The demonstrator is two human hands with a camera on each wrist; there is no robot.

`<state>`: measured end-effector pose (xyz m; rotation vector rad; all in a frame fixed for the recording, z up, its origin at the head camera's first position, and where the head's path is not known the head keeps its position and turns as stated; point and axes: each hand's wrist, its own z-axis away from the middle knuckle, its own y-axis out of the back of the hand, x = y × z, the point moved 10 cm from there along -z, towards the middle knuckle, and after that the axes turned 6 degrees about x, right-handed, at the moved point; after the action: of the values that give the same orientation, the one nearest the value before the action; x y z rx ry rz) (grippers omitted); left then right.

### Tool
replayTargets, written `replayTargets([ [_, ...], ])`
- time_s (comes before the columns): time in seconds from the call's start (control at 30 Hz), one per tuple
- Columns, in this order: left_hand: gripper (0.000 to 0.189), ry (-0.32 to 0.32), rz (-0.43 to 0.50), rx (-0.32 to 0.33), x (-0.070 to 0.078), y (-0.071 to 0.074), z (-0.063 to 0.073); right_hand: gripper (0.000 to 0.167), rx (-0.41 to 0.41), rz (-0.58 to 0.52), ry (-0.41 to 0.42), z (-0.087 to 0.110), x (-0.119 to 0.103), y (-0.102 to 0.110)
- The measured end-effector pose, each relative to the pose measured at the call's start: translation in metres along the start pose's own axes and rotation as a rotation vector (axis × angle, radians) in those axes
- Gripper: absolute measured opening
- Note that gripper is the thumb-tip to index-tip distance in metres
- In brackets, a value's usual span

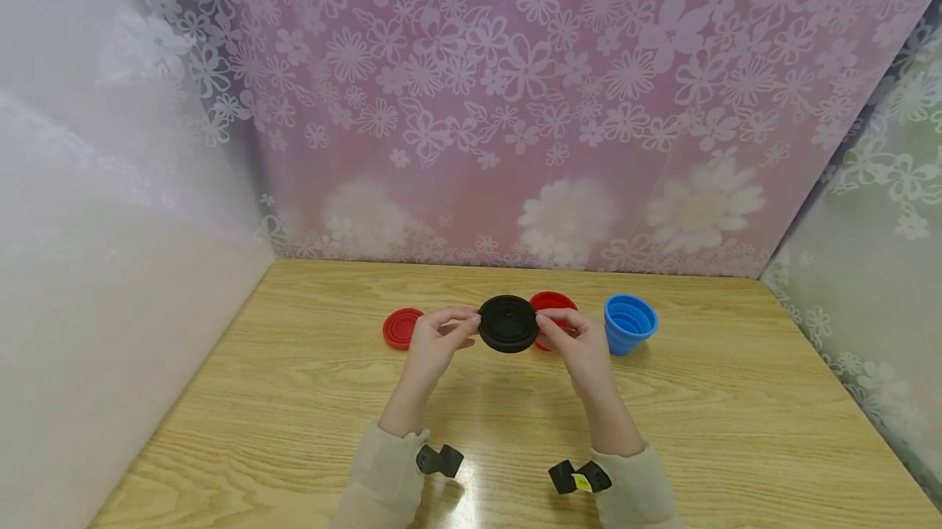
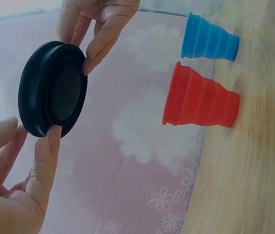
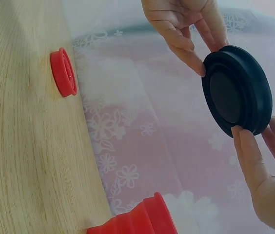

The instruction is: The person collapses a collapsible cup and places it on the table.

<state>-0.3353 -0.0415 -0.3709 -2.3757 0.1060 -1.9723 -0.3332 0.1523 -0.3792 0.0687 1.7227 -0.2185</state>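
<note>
A black collapsible cup (image 1: 508,323), folded flat into a disc, is held up above the table between both hands. My left hand (image 1: 434,338) pinches its left edge between thumb and fingers. On the opposite edge, my right hand (image 1: 584,347) pinches it the same way. Both wrist views show the flat cup (image 2: 54,90) tilted and well off the wood, with fingertips on its rim. Behind the right hand stands an expanded red cup (image 2: 201,96), partly hidden in the head view. A flattened red cup (image 3: 63,72) lies on the table beyond the left hand.
An expanded blue cup (image 1: 630,323) stands upright to the right of the red one. The wooden table (image 1: 309,398) meets a pink flowered curtain (image 1: 471,104) at its back edge. Pale fabric walls (image 1: 110,226) rise on the left and right.
</note>
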Motion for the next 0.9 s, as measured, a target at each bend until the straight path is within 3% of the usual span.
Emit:
replayTargets([
  [0.13,0.015,-0.021,-0.023,-0.003,0.011,-0.002,0.005,0.025,-0.009,-0.007,0.006,0.000,-0.001,-0.001],
  [0.37,0.019,0.013,0.009,-0.005,-0.011,0.001,-0.005,0.024,-0.012,-0.022,0.006,-0.001,0.001,-0.002],
  [0.57,0.026,-0.007,-0.017,-0.004,-0.015,0.002,-0.008,0.024,-0.014,-0.015,0.012,-0.003,0.002,-0.002],
  [0.83,0.024,-0.011,-0.086,-0.003,0.006,-0.002,0.002,0.027,-0.036,0.012,0.007,-0.005,0.007,-0.004],
  [0.9,0.024,-0.007,-0.088,-0.002,0.004,-0.002,0.002,0.027,-0.040,0.030,-0.004,-0.005,0.010,-0.005],
])
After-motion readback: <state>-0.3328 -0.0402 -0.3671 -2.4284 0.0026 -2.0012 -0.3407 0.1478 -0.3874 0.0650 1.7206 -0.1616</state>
